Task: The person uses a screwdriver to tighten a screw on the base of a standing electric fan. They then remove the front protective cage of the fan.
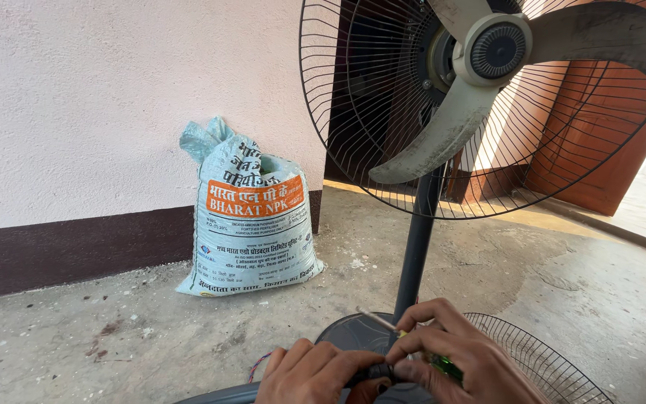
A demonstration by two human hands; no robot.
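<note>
Left hand (315,374) curled round small black part (377,372) at fan pole (415,247) foot; right hand (457,355) pinching green-handled screwdriver (413,343); loose grille (547,359) on floor.

A house veranda or porch is suggested: a rough concrete floor (151,344), a plastered wall (99,97) with a dark skirting band, a wooden door (600,150), and a sack (252,217) leaned against the wall.
</note>
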